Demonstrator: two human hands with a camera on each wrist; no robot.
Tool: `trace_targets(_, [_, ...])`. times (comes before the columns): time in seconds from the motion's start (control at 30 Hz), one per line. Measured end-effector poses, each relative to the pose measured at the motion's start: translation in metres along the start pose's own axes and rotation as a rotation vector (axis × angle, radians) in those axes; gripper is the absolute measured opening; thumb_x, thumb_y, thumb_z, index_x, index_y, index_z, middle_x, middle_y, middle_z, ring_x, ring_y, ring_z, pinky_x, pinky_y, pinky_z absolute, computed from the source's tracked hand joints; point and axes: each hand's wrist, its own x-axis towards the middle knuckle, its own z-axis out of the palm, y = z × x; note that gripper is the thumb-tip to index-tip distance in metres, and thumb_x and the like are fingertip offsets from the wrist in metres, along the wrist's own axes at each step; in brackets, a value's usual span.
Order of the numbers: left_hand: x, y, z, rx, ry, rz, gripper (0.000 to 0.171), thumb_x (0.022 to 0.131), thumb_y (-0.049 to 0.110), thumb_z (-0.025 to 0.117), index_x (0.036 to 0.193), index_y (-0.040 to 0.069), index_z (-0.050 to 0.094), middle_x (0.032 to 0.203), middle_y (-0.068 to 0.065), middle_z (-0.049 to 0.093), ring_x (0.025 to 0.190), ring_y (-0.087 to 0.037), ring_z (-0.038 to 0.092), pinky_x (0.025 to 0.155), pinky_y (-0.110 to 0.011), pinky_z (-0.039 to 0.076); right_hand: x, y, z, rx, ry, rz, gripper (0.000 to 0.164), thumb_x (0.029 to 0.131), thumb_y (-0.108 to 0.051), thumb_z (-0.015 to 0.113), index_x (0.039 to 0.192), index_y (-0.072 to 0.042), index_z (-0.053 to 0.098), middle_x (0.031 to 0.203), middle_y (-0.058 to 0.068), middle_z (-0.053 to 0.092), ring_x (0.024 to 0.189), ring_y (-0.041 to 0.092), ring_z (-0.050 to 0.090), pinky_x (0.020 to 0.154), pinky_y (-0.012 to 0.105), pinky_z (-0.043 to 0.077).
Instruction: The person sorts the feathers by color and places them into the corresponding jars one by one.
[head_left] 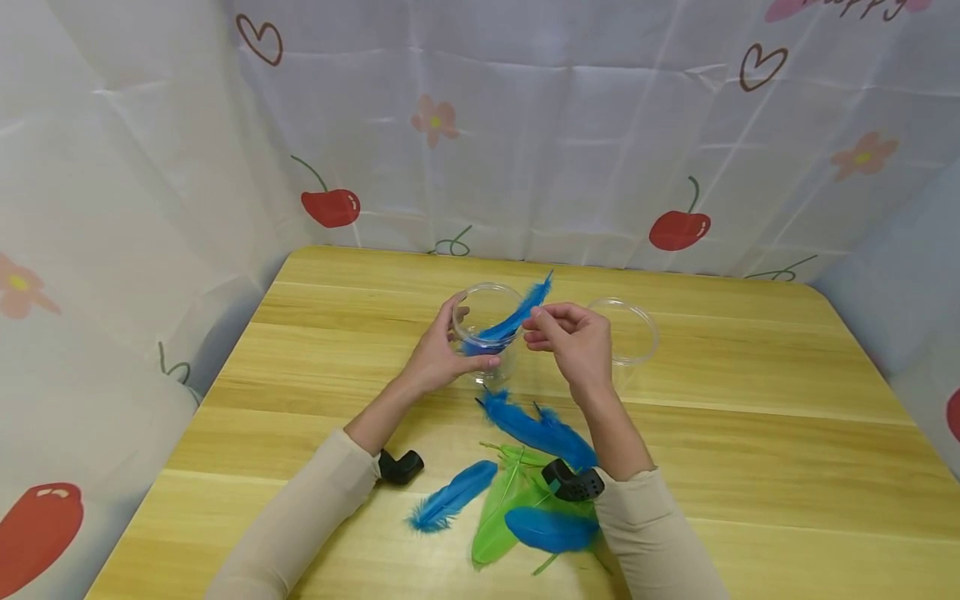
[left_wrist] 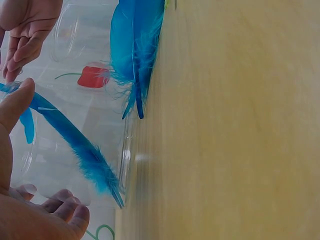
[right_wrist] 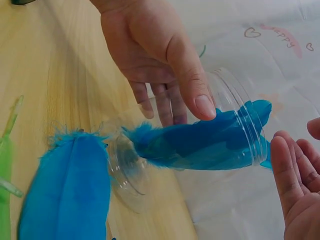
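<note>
My left hand (head_left: 442,350) grips the side of a clear plastic jar (right_wrist: 227,82), thumb on the near side and fingers behind. Blue feathers (right_wrist: 200,142) stand slanted inside it, their tips sticking out past the rim. Beside the rim, my right hand (head_left: 573,342) has its fingertips close to the feather tips, with a gap between thumb and fingers in the right wrist view. On the table just in front of the jar lie more blue feathers (head_left: 536,429).
Green feathers (head_left: 495,517) lie nearer the front, with a blue feather (head_left: 551,529) over them and another blue feather (head_left: 453,496) to their left. Right of the jar stands a clear round container (head_left: 656,333). A printed curtain (head_left: 525,167) hangs behind the wooden table (head_left: 750,467).
</note>
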Motion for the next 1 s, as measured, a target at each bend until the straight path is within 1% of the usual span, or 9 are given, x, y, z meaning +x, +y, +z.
trace_targets(0.2, [0.000, 0.000, 0.000, -0.009, -0.005, 0.005, 0.104, 0.077, 0.036, 0.086, 0.156, 0.026, 0.020, 0.153, -0.015, 0.037, 0.135, -0.040, 0.039, 0.106, -0.054, 0.038, -0.003, 0.003, -0.004, 0.015, -0.003, -0.040, 0.026, 0.095, -0.017, 0.069, 0.101, 0.009, 0.069, 0.087, 0.015, 0.073, 0.067, 0.018, 0.071, 0.068, 0.033, 0.059])
trace_targets(0.33, [0.000, 0.000, 0.000, -0.012, -0.007, 0.009, 0.105, 0.077, 0.035, 0.086, 0.156, 0.026, 0.019, 0.153, -0.014, 0.036, 0.135, -0.039, 0.039, 0.107, -0.053, 0.038, -0.006, 0.004, -0.007, 0.019, -0.018, -0.056, 0.026, 0.095, -0.015, 0.068, 0.101, 0.011, 0.068, 0.086, 0.014, 0.074, 0.067, 0.019, 0.071, 0.067, 0.033, 0.059])
trace_targets(0.43, [0.000, 0.000, 0.000, -0.012, -0.007, 0.012, 0.105, 0.077, 0.034, 0.086, 0.157, 0.025, 0.018, 0.154, -0.014, 0.036, 0.136, -0.039, 0.040, 0.107, -0.053, 0.037, -0.008, 0.005, -0.011, 0.018, -0.018, -0.063, 0.028, 0.095, -0.014, 0.068, 0.102, 0.013, 0.067, 0.085, 0.012, 0.074, 0.067, 0.018, 0.071, 0.067, 0.033, 0.059])
trace_targets(0.63, [0.000, 0.001, 0.000, -0.004, -0.003, 0.014, 0.105, 0.077, 0.033, 0.087, 0.157, 0.025, 0.019, 0.154, -0.015, 0.037, 0.135, -0.039, 0.040, 0.107, -0.055, 0.037, -0.010, 0.007, -0.017, 0.038, 0.002, -0.070, 0.025, 0.094, -0.013, 0.069, 0.098, 0.012, 0.067, 0.080, 0.006, 0.074, 0.066, 0.018, 0.071, 0.067, 0.033, 0.059])
trace_targets(0.77, [-0.001, 0.002, -0.001, 0.001, -0.006, 0.011, 0.106, 0.077, 0.034, 0.087, 0.157, 0.025, 0.018, 0.154, -0.015, 0.036, 0.135, -0.040, 0.040, 0.106, -0.055, 0.037, -0.010, 0.008, -0.019, 0.044, 0.005, -0.067, 0.028, 0.095, -0.011, 0.068, 0.099, 0.016, 0.065, 0.079, 0.004, 0.073, 0.065, 0.017, 0.071, 0.066, 0.033, 0.059])
trace_targets(0.9, [-0.001, 0.001, -0.001, 0.001, -0.008, 0.013, 0.106, 0.077, 0.034, 0.087, 0.157, 0.025, 0.018, 0.154, -0.014, 0.036, 0.135, -0.039, 0.040, 0.107, -0.054, 0.037, -0.012, 0.008, -0.020, 0.027, 0.006, -0.075, 0.027, 0.094, -0.010, 0.068, 0.099, 0.016, 0.066, 0.079, 0.005, 0.073, 0.065, 0.017, 0.071, 0.066, 0.032, 0.059])
trace_targets(1.0, [0.000, 0.000, -0.001, 0.000, -0.011, 0.020, 0.105, 0.077, 0.032, 0.087, 0.157, 0.025, 0.018, 0.154, -0.015, 0.036, 0.135, -0.040, 0.040, 0.107, -0.054, 0.038, -0.015, 0.008, -0.023, -0.018, 0.006, -0.089, 0.024, 0.094, -0.011, 0.069, 0.096, 0.013, 0.067, 0.080, 0.009, 0.074, 0.065, 0.019, 0.071, 0.065, 0.032, 0.059])
